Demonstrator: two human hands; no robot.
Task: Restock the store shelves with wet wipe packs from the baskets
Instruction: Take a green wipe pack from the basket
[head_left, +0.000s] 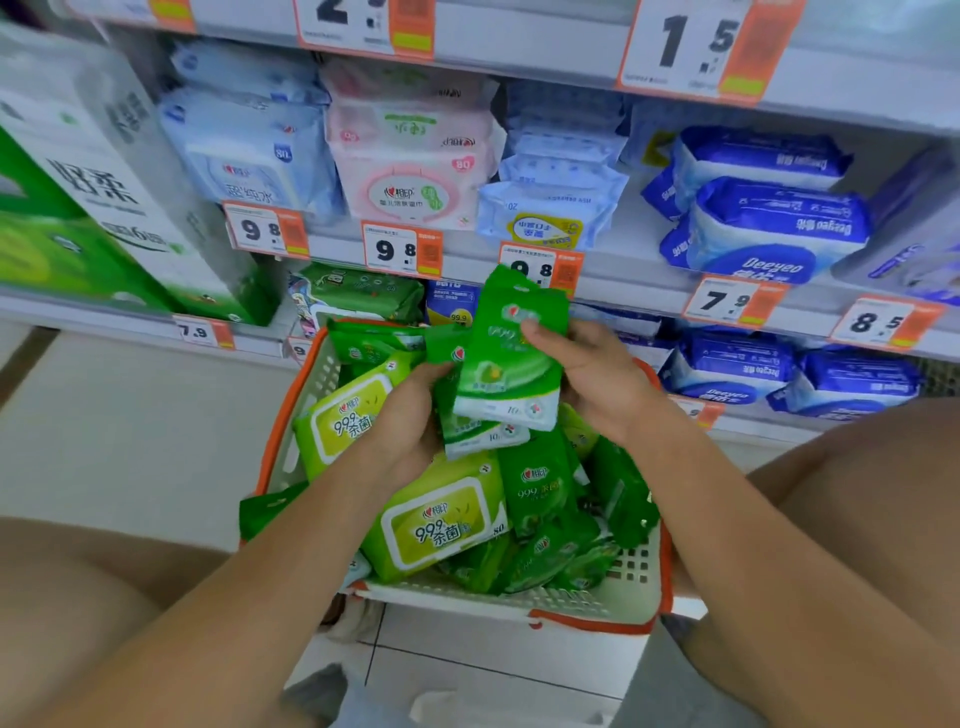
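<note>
Basket: a white perforated plastic basket with an orange rim (597, 605) is sitting on the pale tiled floor (130, 431) in front of the shelves, heaped with glossy green wet wipe packs.
Held packs: a small dark-green soft film pack with a white lower band (511, 353) is standing nearly upright above the basket, and a second pack of the same kind (480, 434) is lying just under it.
Right hand: the right hand (597, 374) is gripping the upright pack from its right edge, fingers (535, 332) closed across its front.
Left hand: the left hand (410, 415) is reaching in from the lower left, fingers curled and clamped on the lower pack beneath the first.
Large packs: two lime-green rectangular packs with rigid flip lids (441, 519) are lying tilted among the small ones.
Shelves: white metal shelves with orange price tags (405, 249) are carrying pale blue, pink and dark-blue soft packs (769, 228), puffy and crinkled.
Forearms: both bare forearms are angling in toward the basket.
</note>
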